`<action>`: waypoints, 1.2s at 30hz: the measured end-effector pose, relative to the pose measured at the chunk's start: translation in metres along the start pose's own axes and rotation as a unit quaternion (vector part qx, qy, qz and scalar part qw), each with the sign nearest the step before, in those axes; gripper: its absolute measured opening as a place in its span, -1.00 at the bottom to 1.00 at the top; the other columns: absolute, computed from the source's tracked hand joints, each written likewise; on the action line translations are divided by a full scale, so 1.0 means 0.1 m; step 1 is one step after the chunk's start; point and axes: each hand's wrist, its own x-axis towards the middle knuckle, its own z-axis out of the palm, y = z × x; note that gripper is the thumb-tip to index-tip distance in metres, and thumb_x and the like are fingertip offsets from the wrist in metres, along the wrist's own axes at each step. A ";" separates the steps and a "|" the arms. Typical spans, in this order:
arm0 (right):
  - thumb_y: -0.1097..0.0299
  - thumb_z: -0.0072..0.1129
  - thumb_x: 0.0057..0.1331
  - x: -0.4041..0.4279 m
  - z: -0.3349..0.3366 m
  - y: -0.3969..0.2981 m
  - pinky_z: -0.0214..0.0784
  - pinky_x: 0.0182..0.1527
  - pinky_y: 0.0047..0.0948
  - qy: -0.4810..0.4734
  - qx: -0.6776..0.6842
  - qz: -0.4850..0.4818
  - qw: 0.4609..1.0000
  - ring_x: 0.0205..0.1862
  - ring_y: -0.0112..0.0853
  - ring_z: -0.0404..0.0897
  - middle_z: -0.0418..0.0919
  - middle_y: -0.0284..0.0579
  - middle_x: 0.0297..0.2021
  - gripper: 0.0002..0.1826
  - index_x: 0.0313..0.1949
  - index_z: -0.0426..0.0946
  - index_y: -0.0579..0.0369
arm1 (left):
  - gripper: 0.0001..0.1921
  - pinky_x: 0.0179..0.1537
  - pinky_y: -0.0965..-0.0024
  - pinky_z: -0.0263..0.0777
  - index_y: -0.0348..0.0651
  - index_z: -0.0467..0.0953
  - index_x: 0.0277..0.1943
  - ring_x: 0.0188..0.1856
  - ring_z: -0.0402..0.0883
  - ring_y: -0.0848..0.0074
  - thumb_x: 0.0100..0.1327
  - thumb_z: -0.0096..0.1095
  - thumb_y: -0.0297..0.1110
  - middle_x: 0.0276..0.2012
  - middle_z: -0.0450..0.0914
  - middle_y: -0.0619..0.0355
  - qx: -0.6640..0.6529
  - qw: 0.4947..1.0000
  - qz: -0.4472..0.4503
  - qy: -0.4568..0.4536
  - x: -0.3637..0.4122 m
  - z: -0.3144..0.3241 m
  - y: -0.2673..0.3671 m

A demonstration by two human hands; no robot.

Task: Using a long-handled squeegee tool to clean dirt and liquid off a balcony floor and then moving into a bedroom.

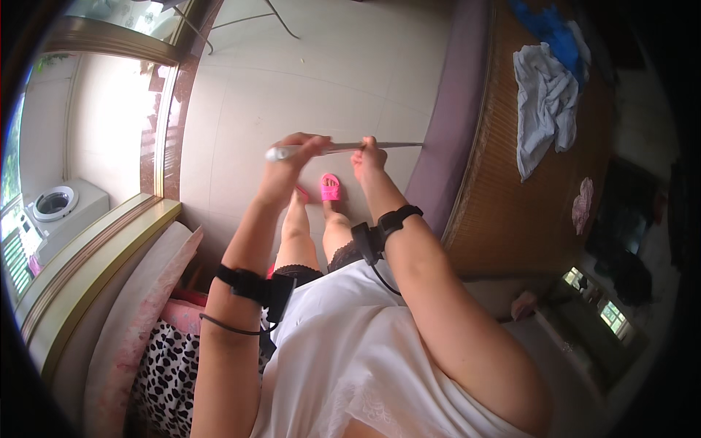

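Both hands grip one long, thin pole [346, 147] with a pale, rounded end. My left hand [300, 149] is closed around it near that end, slightly blurred. Further along the shaft, my right hand [370, 155] holds it with curled fingers. The pole's far part runs right to the purple side of a bed [432, 164], where its tip cannot be made out. Beneath my hands are the pale tiled floor [246, 137] and my feet in pink slippers [330, 189].
A woven mat [493, 219] covers the bed, with a white cloth [545, 104], a blue cloth [556, 38] and a small pink cloth [582, 205] on it. Thin metal legs [246, 22] stand ahead. Left are a door frame [168, 131], a front-loading washing machine [65, 213] and a leopard-print fabric [167, 372].
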 end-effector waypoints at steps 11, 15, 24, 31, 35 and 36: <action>0.35 -0.19 0.07 -0.39 0.69 0.44 -0.17 -0.78 -0.67 -0.206 -0.097 0.203 0.952 -0.77 -0.63 0.06 0.09 -0.34 -0.74 -0.80 -0.65 0.08 0.00 | -0.74 -0.43 0.57 0.14 -0.36 0.52 -0.40 -0.41 0.44 0.62 0.18 -0.02 -0.32 -0.45 0.57 0.09 0.160 0.976 0.113 0.099 -0.63 -0.57 0.68; 0.39 -0.27 0.09 -0.82 0.95 0.59 -0.21 -0.79 -0.63 -0.245 -0.154 0.213 0.933 -0.80 -0.60 0.04 0.13 -0.29 -0.75 -0.80 -0.67 0.08 0.08 | -0.76 -0.43 0.56 0.17 -0.33 0.50 -0.48 -0.36 0.48 0.57 0.17 0.00 -0.34 -0.45 0.57 0.09 0.175 0.961 0.139 0.162 -1.11 -0.75 0.80; 0.36 -0.23 0.06 -1.19 0.90 1.13 -0.23 -0.79 -0.59 -0.306 -0.375 0.204 0.851 -0.82 -0.59 0.01 0.13 -0.27 -0.79 -0.76 -0.73 0.13 0.09 | -0.78 -0.15 0.40 0.31 -0.36 0.42 -0.55 -0.17 0.50 0.35 0.14 0.10 -0.41 -0.47 0.54 0.08 0.205 0.932 0.166 0.248 -2.07 -0.79 0.46; 0.32 -0.23 0.12 -1.57 0.43 1.38 -0.12 -0.83 -0.54 -0.324 -0.506 0.247 0.760 -0.85 -0.51 0.13 0.26 -0.15 -0.81 -0.70 -0.72 0.23 0.19 | -0.89 -0.12 0.33 0.36 -0.36 0.37 -0.54 -0.18 0.53 0.20 -0.01 0.14 -0.55 -0.43 0.54 -0.03 0.284 0.915 0.177 0.223 -2.84 -0.65 0.15; 0.37 -0.19 0.09 -1.70 0.46 1.23 -0.09 -0.83 -0.53 -0.313 -0.505 0.208 0.777 -0.85 -0.50 0.15 0.27 -0.14 -0.81 -0.73 -0.72 0.24 0.21 | -0.92 -0.14 0.32 0.38 -0.34 0.39 -0.51 -0.17 0.52 0.18 -0.05 0.16 -0.56 -0.39 0.54 -0.03 0.319 0.898 0.235 0.192 -2.82 -0.56 0.37; 0.39 -0.17 0.06 -1.70 0.51 1.19 -0.12 -0.81 -0.55 -0.328 -0.494 0.185 0.784 -0.82 -0.52 0.15 0.29 -0.12 -0.78 -0.76 -0.71 0.24 0.21 | -0.91 -0.14 0.32 0.38 -0.33 0.40 -0.50 -0.16 0.52 0.17 -0.08 0.18 -0.58 -0.37 0.54 -0.03 0.330 0.891 0.256 0.179 -2.78 -0.52 0.42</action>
